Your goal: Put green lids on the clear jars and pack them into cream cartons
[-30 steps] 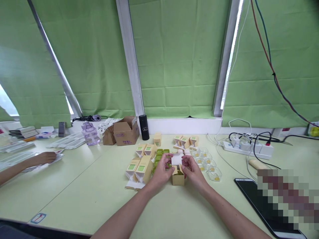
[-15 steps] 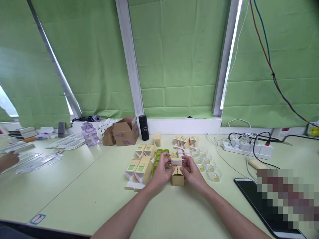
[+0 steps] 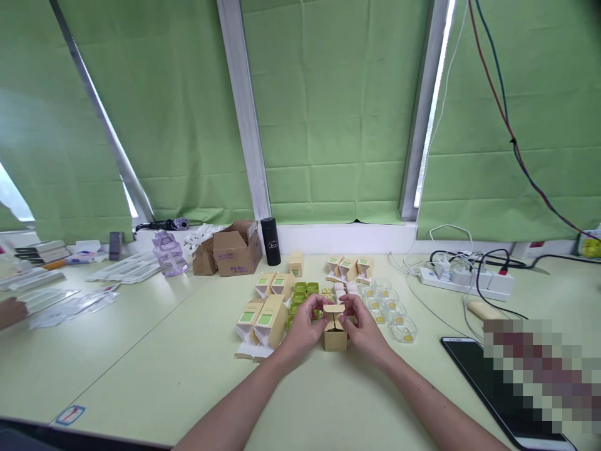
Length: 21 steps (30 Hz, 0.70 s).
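A small brown cardboard box (image 3: 335, 341) stands on the table between my hands, its top flaps partly folded in. My left hand (image 3: 306, 324) grips its left side, fingers curled at the far flap. From the right, my right hand (image 3: 361, 322) holds the same box near that flap. Left of my hands lie several opened cartons with green labels (image 3: 265, 319). Green cups (image 3: 300, 294) stand in rows just behind my left hand. Clear plastic cups with something yellow inside (image 3: 390, 305) are grouped beyond my right hand.
More cartons (image 3: 348, 269) stand at the back, near a black bottle (image 3: 271, 241) and a larger cardboard box (image 3: 237, 250). A power strip (image 3: 467, 282) with cables and a phone (image 3: 498, 388) lie on the right. Another person's hand (image 3: 13, 312) touches plastic packets at far left.
The box's far flap has tipped down toward me, its brown outside now showing instead of the white inside. At far left, the other person's hand has shifted slightly left.
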Each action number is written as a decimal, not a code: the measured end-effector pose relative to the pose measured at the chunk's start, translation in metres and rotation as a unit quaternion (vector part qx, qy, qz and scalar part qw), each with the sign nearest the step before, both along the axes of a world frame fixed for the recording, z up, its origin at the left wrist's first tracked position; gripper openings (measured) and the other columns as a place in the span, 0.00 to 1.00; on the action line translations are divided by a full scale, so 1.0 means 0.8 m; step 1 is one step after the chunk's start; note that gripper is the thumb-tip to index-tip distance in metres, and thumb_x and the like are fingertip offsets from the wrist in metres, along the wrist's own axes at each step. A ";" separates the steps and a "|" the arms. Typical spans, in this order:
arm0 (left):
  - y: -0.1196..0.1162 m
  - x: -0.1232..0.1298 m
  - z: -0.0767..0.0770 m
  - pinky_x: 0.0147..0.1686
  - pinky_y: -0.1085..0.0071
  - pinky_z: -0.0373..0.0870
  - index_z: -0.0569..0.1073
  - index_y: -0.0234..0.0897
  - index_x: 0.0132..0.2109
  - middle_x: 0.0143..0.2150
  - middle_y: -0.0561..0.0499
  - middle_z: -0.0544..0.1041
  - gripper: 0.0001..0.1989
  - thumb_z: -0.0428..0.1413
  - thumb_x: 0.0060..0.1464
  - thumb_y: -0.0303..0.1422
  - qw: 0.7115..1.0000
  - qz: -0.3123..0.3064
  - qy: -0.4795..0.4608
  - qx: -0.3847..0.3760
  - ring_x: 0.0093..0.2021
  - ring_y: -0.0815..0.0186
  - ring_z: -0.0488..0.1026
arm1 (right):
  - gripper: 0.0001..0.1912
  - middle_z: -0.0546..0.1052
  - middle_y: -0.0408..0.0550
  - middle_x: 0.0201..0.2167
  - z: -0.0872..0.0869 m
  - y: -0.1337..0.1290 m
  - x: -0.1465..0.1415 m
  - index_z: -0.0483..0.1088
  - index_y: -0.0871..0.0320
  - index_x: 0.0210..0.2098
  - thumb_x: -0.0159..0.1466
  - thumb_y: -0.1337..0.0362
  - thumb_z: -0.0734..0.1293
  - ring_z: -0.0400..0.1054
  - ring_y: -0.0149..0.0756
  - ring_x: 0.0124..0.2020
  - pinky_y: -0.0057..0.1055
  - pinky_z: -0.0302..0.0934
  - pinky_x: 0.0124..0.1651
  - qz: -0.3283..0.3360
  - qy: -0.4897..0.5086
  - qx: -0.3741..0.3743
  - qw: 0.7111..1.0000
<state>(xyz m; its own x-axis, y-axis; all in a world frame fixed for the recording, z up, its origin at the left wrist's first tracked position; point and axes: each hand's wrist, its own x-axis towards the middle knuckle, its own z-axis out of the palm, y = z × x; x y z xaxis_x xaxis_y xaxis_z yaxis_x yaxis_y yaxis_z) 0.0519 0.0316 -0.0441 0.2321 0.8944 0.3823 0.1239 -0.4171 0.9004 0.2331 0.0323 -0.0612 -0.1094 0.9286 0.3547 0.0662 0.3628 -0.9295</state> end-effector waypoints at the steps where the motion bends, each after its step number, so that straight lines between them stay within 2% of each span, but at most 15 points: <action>1: -0.001 0.000 0.001 0.52 0.63 0.69 0.73 0.38 0.47 0.50 0.45 0.79 0.08 0.60 0.60 0.30 1.000 -0.004 0.003 0.001 0.52 0.57 0.75 | 0.19 0.75 0.49 0.41 0.000 0.000 0.000 0.67 0.52 0.52 0.62 0.57 0.68 0.72 0.45 0.43 0.38 0.69 0.39 0.000 -0.001 0.003 1.000; 10: -0.004 -0.001 0.004 0.49 0.65 0.70 0.71 0.39 0.41 0.48 0.46 0.80 0.06 0.61 0.57 0.29 1.000 0.004 0.003 -0.005 0.51 0.58 0.76 | 0.14 0.76 0.52 0.45 0.006 -0.003 0.001 0.71 0.53 0.47 0.62 0.60 0.67 0.72 0.45 0.44 0.34 0.68 0.35 -0.016 -0.003 0.040 0.999; 15: -0.004 -0.001 0.003 0.50 0.65 0.70 0.70 0.39 0.39 0.49 0.46 0.80 0.06 0.60 0.57 0.27 1.000 -0.002 -0.006 -0.008 0.53 0.57 0.76 | 0.11 0.76 0.51 0.44 0.019 -0.013 0.010 0.73 0.53 0.47 0.70 0.56 0.63 0.71 0.43 0.44 0.34 0.69 0.38 -0.010 -0.012 0.118 0.993; 21: -0.006 0.002 0.008 0.50 0.65 0.69 0.72 0.39 0.39 0.48 0.46 0.81 0.06 0.62 0.56 0.30 1.000 0.006 -0.017 -0.021 0.51 0.57 0.76 | 0.08 0.75 0.51 0.45 0.021 -0.018 0.011 0.72 0.51 0.48 0.70 0.59 0.66 0.69 0.43 0.43 0.34 0.66 0.35 -0.020 -0.056 0.199 0.978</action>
